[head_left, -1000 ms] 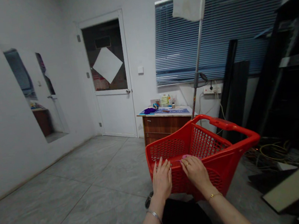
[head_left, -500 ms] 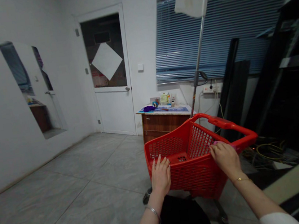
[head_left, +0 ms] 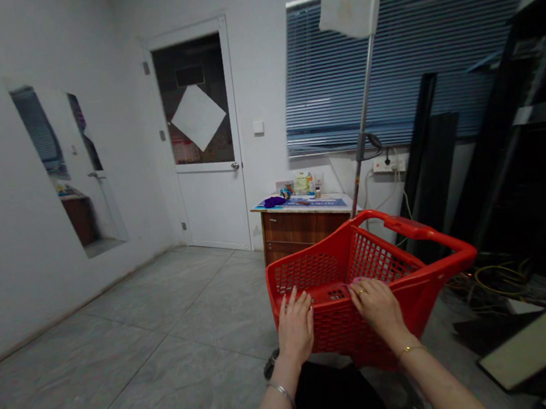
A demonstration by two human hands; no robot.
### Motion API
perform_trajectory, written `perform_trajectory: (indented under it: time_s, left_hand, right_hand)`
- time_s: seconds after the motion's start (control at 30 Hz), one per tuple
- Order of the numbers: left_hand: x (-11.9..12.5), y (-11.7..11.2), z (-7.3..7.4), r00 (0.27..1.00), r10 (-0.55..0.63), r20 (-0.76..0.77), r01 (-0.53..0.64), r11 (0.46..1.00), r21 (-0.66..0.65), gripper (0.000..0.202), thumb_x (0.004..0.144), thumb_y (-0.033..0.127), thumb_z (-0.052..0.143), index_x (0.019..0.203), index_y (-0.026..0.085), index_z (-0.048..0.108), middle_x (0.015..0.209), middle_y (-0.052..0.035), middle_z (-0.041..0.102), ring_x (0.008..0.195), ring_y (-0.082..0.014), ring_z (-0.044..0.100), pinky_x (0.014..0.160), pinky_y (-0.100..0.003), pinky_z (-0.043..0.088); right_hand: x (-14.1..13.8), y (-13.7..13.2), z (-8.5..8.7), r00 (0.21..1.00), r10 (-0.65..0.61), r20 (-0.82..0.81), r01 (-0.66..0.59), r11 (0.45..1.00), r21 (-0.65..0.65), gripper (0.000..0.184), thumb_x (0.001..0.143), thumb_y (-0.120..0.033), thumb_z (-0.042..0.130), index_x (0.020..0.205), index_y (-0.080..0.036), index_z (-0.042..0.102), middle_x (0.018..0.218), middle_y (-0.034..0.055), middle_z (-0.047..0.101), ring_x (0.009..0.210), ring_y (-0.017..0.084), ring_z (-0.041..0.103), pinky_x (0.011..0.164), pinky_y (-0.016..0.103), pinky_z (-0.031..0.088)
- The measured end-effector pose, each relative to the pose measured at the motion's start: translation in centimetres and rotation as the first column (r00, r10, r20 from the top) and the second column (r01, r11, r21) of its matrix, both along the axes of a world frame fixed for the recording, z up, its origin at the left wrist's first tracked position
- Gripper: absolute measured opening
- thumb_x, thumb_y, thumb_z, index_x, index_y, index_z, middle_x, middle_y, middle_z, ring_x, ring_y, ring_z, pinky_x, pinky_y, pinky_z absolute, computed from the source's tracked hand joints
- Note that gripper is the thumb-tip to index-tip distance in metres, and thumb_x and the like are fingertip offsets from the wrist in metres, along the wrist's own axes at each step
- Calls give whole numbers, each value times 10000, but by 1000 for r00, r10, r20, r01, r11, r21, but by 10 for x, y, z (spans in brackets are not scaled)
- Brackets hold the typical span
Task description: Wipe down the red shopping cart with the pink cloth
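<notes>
A red plastic shopping cart (head_left: pixel 428 295) with latticed sides stands directly in front of me. My left hand (head_left: pixel 295 324) rests on the near rim at its left end. Its fingers are stretched out over the edge, and its thumb is hidden. On the middle of the same rim is my right hand (head_left: pixel 377 304), closed around a pink cloth (head_left: pixel 360 280) that presses against the edge. Only a small bit of the cloth shows beyond the fingers. Through the lattice, the cart's basket floor is visible.
Behind the cart, a wooden cabinet (head_left: pixel 305 226) carries a purple cloth (head_left: pixel 274 202) and small bottles. A metal pole (head_left: pixel 365 107) with a white flag rises beside it. Dark panels and tangled cables (head_left: pixel 503 276) lie at right. Grey floor (head_left: pixel 139 373) stretches left toward a white door (head_left: pixel 213 205).
My right hand has slid left along the near rim with the pink cloth, from close to the handle to the middle. My left hand stays in place on the rim.
</notes>
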State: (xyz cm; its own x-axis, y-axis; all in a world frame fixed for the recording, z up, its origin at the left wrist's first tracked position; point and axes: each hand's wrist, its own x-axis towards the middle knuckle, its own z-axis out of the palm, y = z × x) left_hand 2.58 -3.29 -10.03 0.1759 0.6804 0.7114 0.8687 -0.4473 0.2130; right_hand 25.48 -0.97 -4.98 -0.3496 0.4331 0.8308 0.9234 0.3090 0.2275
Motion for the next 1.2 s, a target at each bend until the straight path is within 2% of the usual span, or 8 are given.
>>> perform_trajectory:
  time_s: [0.17, 0.3, 0.43, 0.6, 0.7, 0.83, 0.97, 1.2]
  left_hand:
    - [3, 0, 1, 1000, -8, 17, 8, 1000, -18, 360, 991, 200, 393, 1310, 231, 557, 1352, -32, 601, 1383, -231, 398, 1132, -530, 350]
    - [6, 1, -1, 1000, -7, 24, 8, 1000, -16, 358, 984, 200, 402, 1304, 226, 562, 1343, -42, 607, 1380, -239, 402, 1120, -534, 362]
    - [8, 2, -4, 998, -3, 56, 4, 1000, -18, 354, 988, 200, 398, 1300, 235, 563, 1349, -36, 602, 1387, -234, 391, 1128, -531, 348]
    - [8, 1, -3, 998, -16, 67, 17, 1000, -7, 356, 992, 204, 394, 1310, 230, 552, 1355, -34, 598, 1390, -236, 386, 1139, -531, 331]
    - [7, 0, -1, 999, -17, 52, 18, 1000, -10, 359, 991, 215, 401, 1321, 230, 541, 1367, -37, 588, 1384, -235, 395, 1140, -536, 330]
    - [4, -1, 0, 1000, -22, 7, 22, 1000, -15, 373, 988, 212, 404, 1339, 232, 526, 1377, -42, 578, 1367, -229, 421, 1141, -529, 338]
    - [2, 0, -2, 1000, -21, -13, 21, 1000, -3, 370, 984, 221, 413, 1334, 233, 533, 1360, -43, 594, 1346, -219, 450, 1137, -514, 355]
    - [2, 1, -1, 999, -31, -11, 31, 999, -8, 361, 986, 229, 421, 1327, 242, 540, 1345, -41, 606, 1346, -218, 450, 1121, -502, 376]
  right_hand:
    - [102, 18, 43, 968, -222, 114, 225, 974, -11, 290, 931, -302, 483, 792, -153, 689, 789, 74, 666, 789, 180, 554, 791, 320, 366]
    - [132, 26, 53, 946, -306, 105, 305, 952, 23, 324, 929, -322, 472, 762, -139, 680, 766, 80, 655, 762, 181, 537, 751, 313, 351]
    - [94, 18, 31, 967, -235, 97, 233, 972, 32, 270, 928, -279, 473, 817, -144, 679, 842, 85, 660, 854, 186, 545, 833, 314, 360]
    - [-2, 1, -5, 996, -84, -15, 84, 996, 19, 200, 924, -222, 495, 888, -154, 679, 892, 82, 674, 946, 191, 552, 933, 332, 364]
    - [-48, -6, -19, 996, 0, -86, 0, 1000, 1, 165, 919, -202, 514, 914, -171, 676, 898, 64, 679, 945, 184, 567, 946, 334, 371]
    - [-60, -8, -22, 993, 75, -92, -77, 997, -13, 173, 923, -196, 505, 942, -184, 677, 934, 61, 692, 964, 184, 583, 960, 341, 376]
    - [-12, -1, -9, 998, 69, -13, -69, 997, -25, 212, 934, -216, 477, 938, -190, 687, 963, 69, 699, 964, 179, 591, 926, 335, 386]
    - [114, 20, 45, 971, -207, 122, 209, 978, -3, 283, 922, -299, 484, 822, -145, 700, 829, 88, 681, 808, 180, 563, 802, 321, 375]
